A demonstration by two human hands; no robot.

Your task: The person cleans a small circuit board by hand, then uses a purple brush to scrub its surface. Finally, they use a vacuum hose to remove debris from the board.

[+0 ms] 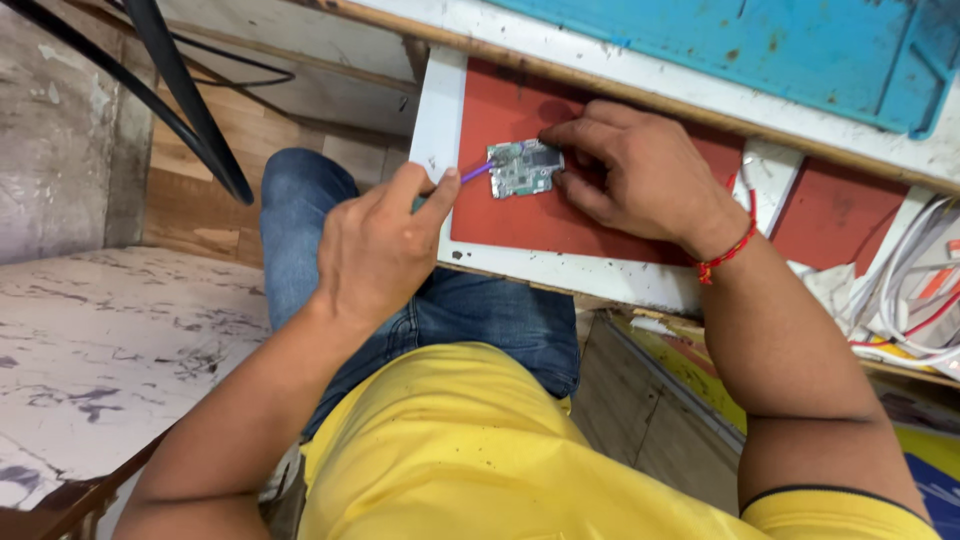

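A small circuit board lies flat a little above the middle of the frame, on the red bottom of a shallow white-rimmed drawer pulled out from under the desk. The board is greenish grey, roughly rectangular with an uneven outline, and dotted with tiny metal parts and pads; finer detail is too small to read.

The right hand comes in from the right and presses its fingertips on the board's top and right edges, apparently to pin it flat against the drawer so it cannot slide. That hand is grasping nothing; it bears down, fingers spread and bent. A red thread band circles its wrist.

The left hand, at centre-left, is clenched around a thin purple tool, thumb and forefinger pinching it near the front like a pen. The tool's tip meets the board's left edge, a grip that seems to suit fine, careful work at one spot.

The drawer sits over the person's lap, blue jeans and a yellow shirt below it, which keeps the board close and low. At the upper right a teal mat covers the desk. White and red cables lie bundled at the right edge. Black cables cross the upper left.
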